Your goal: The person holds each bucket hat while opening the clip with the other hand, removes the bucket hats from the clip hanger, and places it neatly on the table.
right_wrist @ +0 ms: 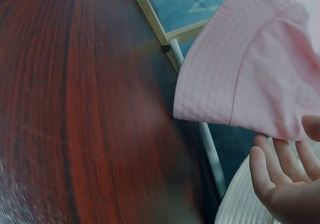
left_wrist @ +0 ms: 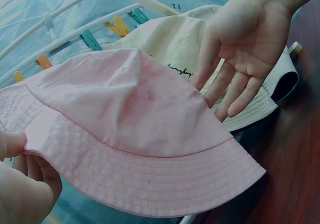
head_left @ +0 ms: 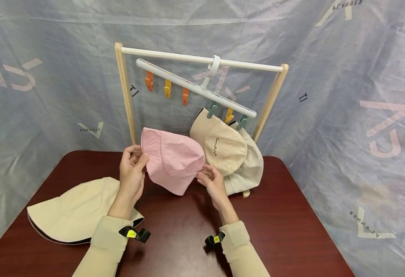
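Note:
A pink bucket hat [head_left: 174, 157] is held up above the table, its brim toward the left. My left hand [head_left: 133, 173] pinches the brim edge between thumb and fingers, and the left wrist view shows this thumb [left_wrist: 12, 143] on top of the brim. At the crown end, my right hand [head_left: 214, 184] has its fingers loosely extended, with the fingertips [right_wrist: 260, 140] right at the pink fabric. Behind the right hand, a cream bucket hat [head_left: 224, 148] with dark script hangs from clips, overlapping an off-white hat [head_left: 249, 169].
A white clip hanger [head_left: 188, 85] hangs tilted from a rack's white bar [head_left: 174, 57], its right end lower. Orange and yellow clips [head_left: 167, 89] dangle on its left half. Another cream hat [head_left: 74, 209] lies on the dark red table [head_left: 174, 246] at the left, beside my forearm.

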Motion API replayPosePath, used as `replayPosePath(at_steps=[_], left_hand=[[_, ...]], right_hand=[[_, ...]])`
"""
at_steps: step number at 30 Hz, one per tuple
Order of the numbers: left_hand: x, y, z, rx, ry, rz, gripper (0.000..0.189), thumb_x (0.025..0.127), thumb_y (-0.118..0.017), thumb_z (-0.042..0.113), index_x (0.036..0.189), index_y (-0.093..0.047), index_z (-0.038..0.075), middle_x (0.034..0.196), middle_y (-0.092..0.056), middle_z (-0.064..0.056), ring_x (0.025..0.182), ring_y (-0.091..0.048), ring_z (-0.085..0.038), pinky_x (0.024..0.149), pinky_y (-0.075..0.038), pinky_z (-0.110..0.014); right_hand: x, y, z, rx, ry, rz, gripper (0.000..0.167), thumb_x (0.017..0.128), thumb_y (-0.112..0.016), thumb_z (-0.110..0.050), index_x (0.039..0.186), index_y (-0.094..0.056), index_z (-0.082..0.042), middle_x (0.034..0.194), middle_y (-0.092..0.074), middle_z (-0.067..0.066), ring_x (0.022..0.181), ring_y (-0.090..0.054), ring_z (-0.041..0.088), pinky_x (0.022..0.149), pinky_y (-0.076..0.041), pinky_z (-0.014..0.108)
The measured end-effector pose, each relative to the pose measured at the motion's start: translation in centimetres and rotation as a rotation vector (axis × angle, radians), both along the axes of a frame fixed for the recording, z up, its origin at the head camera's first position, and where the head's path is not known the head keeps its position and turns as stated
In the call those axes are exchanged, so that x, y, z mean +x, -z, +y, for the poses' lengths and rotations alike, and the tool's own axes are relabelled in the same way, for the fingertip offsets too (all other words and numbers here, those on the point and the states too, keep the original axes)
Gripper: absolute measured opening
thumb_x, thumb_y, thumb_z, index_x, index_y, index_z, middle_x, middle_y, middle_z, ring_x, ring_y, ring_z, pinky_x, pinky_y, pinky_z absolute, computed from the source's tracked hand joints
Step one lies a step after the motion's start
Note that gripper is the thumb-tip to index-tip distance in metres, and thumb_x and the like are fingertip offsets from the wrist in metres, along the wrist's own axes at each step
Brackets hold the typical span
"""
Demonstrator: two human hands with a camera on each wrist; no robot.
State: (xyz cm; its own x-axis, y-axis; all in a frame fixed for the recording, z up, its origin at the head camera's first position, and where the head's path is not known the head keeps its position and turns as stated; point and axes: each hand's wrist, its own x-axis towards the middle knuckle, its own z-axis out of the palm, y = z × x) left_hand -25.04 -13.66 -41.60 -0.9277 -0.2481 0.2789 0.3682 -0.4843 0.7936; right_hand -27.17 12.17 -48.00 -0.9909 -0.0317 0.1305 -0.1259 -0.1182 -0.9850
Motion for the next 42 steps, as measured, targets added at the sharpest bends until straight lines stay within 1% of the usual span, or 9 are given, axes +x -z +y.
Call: replayPosePath(at_steps=[5, 10, 15, 22, 24, 28, 31, 34, 42], left_hand=[[-0.1, 0.1, 0.1, 0.000, -0.005, -0.005, 0.025, 0.106, -0.057, -0.004, 0.120, -0.056, 0.018, 0.109, -0.059, 0.000, 0.092, -0.059, -0.010, 0.071, -0.048, -0.018], [-0.1, 0.0, 0.1, 0.002, -0.015, -0.001, 0.025, 0.106, -0.058, -0.003, 0.120, -0.056, 0.018, 0.110, -0.059, 0.000, 0.092, -0.058, -0.010, 0.069, -0.048, -0.018], [-0.2, 0.0, -0.1, 0.000, -0.013, 0.007, 0.024, 0.106, -0.058, -0.002, 0.120, -0.056, 0.017, 0.111, -0.059, 0.000, 0.093, -0.057, -0.011, 0.068, -0.047, -0.018], [-0.2, 0.1, -0.4, -0.051, -0.011, 0.009, 0.026, 0.106, -0.057, -0.005, 0.123, -0.054, 0.015, 0.114, -0.058, -0.003, 0.099, -0.057, -0.012, 0.078, -0.051, -0.018], [-0.3, 0.2, -0.6, -0.085, -0.026, 0.016, 0.027, 0.105, -0.058, -0.006, 0.123, -0.055, 0.014, 0.114, -0.058, -0.004, 0.101, -0.057, -0.014, 0.081, -0.052, -0.018], [-0.4, 0.2, -1.1, -0.192, -0.082, 0.034, 0.026, 0.104, -0.061, -0.006, 0.123, -0.056, 0.011, 0.113, -0.059, -0.005, 0.101, -0.059, -0.014, 0.087, -0.054, -0.018], [-0.5, 0.2, -1.5, -0.285, -0.127, 0.049, 0.026, 0.102, -0.064, -0.006, 0.123, -0.057, 0.008, 0.111, -0.062, -0.005, 0.099, -0.061, -0.015, 0.086, -0.054, -0.018], [-0.5, 0.2, -1.9, -0.370, -0.152, 0.069, 0.026, 0.102, -0.065, -0.006, 0.125, -0.057, 0.005, 0.110, -0.063, -0.004, 0.098, -0.063, -0.015, 0.085, -0.054, -0.018], [-0.3, 0.1, -3.1, -0.534, -0.137, 0.105, 0.032, 0.100, -0.070, -0.002, 0.127, -0.054, -0.006, 0.107, -0.066, 0.001, 0.094, -0.065, -0.011, 0.079, -0.054, -0.016]], right_hand=[[-0.1, 0.0, -0.1, -0.024, 0.038, -0.009, 0.036, 0.102, -0.068, -0.002, 0.136, -0.059, 0.004, 0.122, -0.067, 0.020, 0.104, -0.070, 0.021, 0.102, -0.058, 0.049], [-0.2, 0.1, -0.2, -0.028, 0.063, 0.003, 0.031, 0.101, -0.068, -0.001, 0.131, -0.060, 0.006, 0.113, -0.068, 0.015, 0.098, -0.069, 0.018, 0.100, -0.058, 0.053], [-0.3, 0.0, -0.2, -0.021, 0.079, -0.005, 0.029, 0.101, -0.069, 0.000, 0.128, -0.061, 0.005, 0.108, -0.070, 0.012, 0.094, -0.069, 0.017, 0.094, -0.062, 0.046], [-0.2, -0.2, -0.1, -0.021, 0.088, -0.010, 0.027, 0.100, -0.069, 0.000, 0.126, -0.062, 0.004, 0.105, -0.069, 0.010, 0.091, -0.069, 0.015, 0.086, -0.063, 0.034], [-0.2, -0.2, -0.1, -0.023, 0.089, -0.002, 0.026, 0.100, -0.069, 0.000, 0.125, -0.062, 0.005, 0.103, -0.070, 0.009, 0.090, -0.069, 0.015, 0.083, -0.062, 0.032], [-0.1, -0.4, 0.0, -0.027, 0.087, 0.014, 0.025, 0.100, -0.069, 0.001, 0.123, -0.062, 0.005, 0.102, -0.070, 0.009, 0.090, -0.069, 0.016, 0.082, -0.062, 0.031], [0.0, -0.6, 0.1, -0.025, 0.086, 0.020, 0.024, 0.100, -0.069, 0.000, 0.123, -0.063, 0.005, 0.102, -0.071, 0.010, 0.090, -0.070, 0.016, 0.082, -0.062, 0.031], [0.0, -0.7, 0.2, -0.025, 0.086, 0.023, 0.024, 0.100, -0.069, 0.001, 0.123, -0.063, 0.006, 0.102, -0.071, 0.010, 0.089, -0.069, 0.016, 0.083, -0.063, 0.033], [0.0, -1.0, 0.4, -0.026, 0.102, 0.020, 0.023, 0.100, -0.069, 0.001, 0.122, -0.063, 0.005, 0.100, -0.069, 0.009, 0.088, -0.070, 0.016, 0.087, -0.063, 0.037]])
